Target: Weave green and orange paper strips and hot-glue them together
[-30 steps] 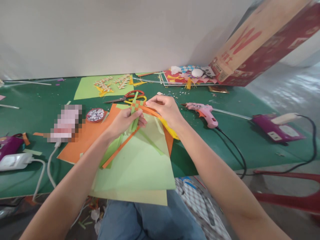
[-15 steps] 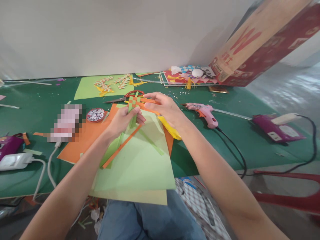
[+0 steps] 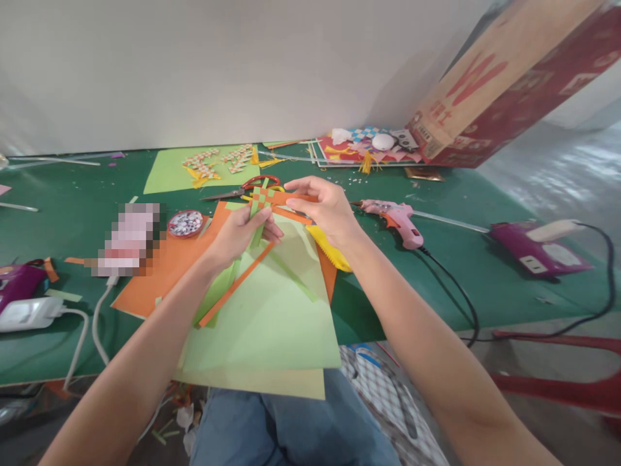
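Note:
A small checkered weave of green and orange paper strips (image 3: 263, 196) is held above the table. My left hand (image 3: 245, 232) pinches its green strips from below, thumb on top. To the right, my right hand (image 3: 327, 208) has its thumb and fingers closed on the orange strips that run out of the weave. One orange strip (image 3: 294, 215) slants down below that hand. Beneath both hands lie light green paper sheets (image 3: 262, 336), with a loose orange strip (image 3: 233, 288) and a thin green strip (image 3: 295, 278) on them.
Red-handled scissors (image 3: 242, 191) lie just behind the weave. On the right are a pink glue gun (image 3: 395, 220) with its cable and a purple power block (image 3: 538, 249). A red dish of small pieces (image 3: 185, 222) and a blurred-out phone (image 3: 129, 239) stand left.
My right hand has shifted slightly right and nearer along the orange strips, which now lie closer together. The left hand keeps its hold on the weave.

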`<action>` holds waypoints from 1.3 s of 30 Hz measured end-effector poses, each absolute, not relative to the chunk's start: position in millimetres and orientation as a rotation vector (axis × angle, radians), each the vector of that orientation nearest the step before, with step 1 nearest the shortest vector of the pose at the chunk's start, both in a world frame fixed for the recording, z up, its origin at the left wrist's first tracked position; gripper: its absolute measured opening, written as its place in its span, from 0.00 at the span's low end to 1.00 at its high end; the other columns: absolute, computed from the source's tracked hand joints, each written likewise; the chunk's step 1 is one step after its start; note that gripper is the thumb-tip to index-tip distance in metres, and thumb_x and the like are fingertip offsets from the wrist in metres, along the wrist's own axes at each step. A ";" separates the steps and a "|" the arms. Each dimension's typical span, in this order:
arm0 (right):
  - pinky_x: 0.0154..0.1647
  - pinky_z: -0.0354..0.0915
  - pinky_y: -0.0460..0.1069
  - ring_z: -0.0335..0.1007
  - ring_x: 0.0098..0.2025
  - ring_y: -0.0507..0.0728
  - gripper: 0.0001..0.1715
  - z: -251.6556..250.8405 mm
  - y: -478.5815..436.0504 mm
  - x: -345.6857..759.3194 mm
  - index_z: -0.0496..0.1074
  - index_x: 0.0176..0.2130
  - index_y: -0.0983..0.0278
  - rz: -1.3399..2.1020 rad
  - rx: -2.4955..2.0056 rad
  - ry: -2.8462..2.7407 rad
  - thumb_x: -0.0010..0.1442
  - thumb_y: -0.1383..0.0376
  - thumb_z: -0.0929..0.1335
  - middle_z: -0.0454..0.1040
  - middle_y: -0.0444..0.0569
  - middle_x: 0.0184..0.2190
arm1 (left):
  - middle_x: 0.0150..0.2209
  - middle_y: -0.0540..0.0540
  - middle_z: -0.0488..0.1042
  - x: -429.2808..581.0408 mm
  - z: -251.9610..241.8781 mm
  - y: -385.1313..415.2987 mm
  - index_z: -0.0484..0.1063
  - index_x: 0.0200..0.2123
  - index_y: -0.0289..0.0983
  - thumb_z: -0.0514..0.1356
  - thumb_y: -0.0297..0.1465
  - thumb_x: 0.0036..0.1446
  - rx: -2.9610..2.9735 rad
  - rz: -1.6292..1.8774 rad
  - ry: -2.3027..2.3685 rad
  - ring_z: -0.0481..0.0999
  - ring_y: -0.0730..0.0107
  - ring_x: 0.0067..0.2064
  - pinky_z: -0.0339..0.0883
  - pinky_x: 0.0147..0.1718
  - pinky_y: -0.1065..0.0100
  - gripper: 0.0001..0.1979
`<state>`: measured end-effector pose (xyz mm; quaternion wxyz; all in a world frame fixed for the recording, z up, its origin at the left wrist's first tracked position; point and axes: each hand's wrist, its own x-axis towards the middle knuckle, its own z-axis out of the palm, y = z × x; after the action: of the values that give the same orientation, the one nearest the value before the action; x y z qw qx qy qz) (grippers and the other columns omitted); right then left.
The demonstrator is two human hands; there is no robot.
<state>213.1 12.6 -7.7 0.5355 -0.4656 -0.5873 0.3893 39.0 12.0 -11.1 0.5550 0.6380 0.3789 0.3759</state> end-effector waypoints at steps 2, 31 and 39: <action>0.42 0.67 0.53 0.71 0.41 0.56 0.11 -7.5 11.9 212.8 0.74 0.35 0.62 0.954 -1.110 -1.402 0.47 0.65 0.71 0.75 0.46 0.35 | 0.25 0.42 0.78 39.2 -11.1 12.3 0.70 0.24 0.33 0.59 0.47 0.57 1.504 0.884 0.892 0.78 0.66 0.27 0.72 0.36 0.61 0.22; 0.41 0.66 0.54 0.71 0.33 0.54 0.24 -15.1 18.2 213.7 0.73 0.42 0.61 1.117 -1.123 -1.290 0.42 0.66 0.73 0.74 0.42 0.27 | 0.25 0.45 0.78 39.8 -13.6 14.3 0.67 0.25 0.35 0.58 0.45 0.58 1.509 0.955 0.925 0.78 0.69 0.26 0.74 0.33 0.66 0.19; 0.41 0.65 0.51 0.71 0.37 0.54 0.18 -8.1 16.4 213.9 0.75 0.35 0.63 1.097 -1.141 -1.308 0.45 0.55 0.74 0.76 0.46 0.32 | 0.24 0.43 0.78 40.4 -12.9 13.9 0.67 0.23 0.34 0.58 0.42 0.60 1.510 0.924 0.925 0.78 0.67 0.25 0.74 0.31 0.65 0.19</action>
<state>213.9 16.4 -8.1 0.5178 -0.4754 -0.5449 0.4570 40.4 13.9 -12.9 0.5414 0.6356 0.3893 0.3890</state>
